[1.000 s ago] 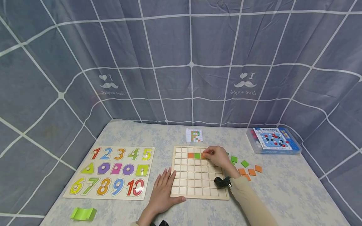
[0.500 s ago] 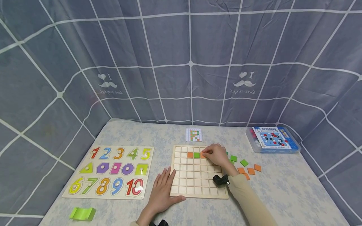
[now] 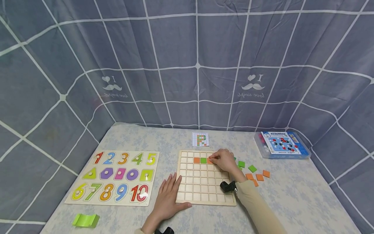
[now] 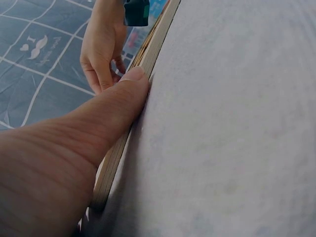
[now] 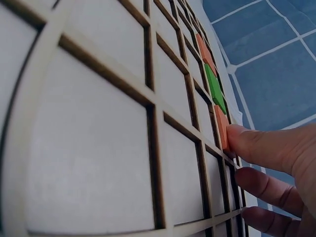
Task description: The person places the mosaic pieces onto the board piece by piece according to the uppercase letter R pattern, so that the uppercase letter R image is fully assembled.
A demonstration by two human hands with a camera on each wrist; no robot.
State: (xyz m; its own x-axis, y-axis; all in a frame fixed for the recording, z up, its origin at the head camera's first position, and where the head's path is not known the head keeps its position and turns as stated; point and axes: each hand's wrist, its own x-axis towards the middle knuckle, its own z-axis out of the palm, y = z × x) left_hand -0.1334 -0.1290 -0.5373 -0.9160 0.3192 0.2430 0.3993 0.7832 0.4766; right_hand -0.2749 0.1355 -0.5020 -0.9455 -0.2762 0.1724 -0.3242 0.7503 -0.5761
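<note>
I have the left hand (image 3: 166,199) spread at the left edge of the wooden grid board (image 3: 196,188), thumb against its near edge. Rightward, one row holds an orange tile (image 3: 197,160), a green tile (image 3: 203,160), then the second orange tile (image 5: 221,123); my right hand (image 3: 224,160) thumbs that one, grip narrow, fingertips parted.

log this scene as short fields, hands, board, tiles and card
grid board: wooden, square cells
tile row: orange, green, orange, left to right
left hand: fingers at board's left edge, thumb at near edge
right hand: thumb touching right-end orange tile; pinch unclear
loose tiles: orange and green, right of board
pattern card: beyond board
</note>
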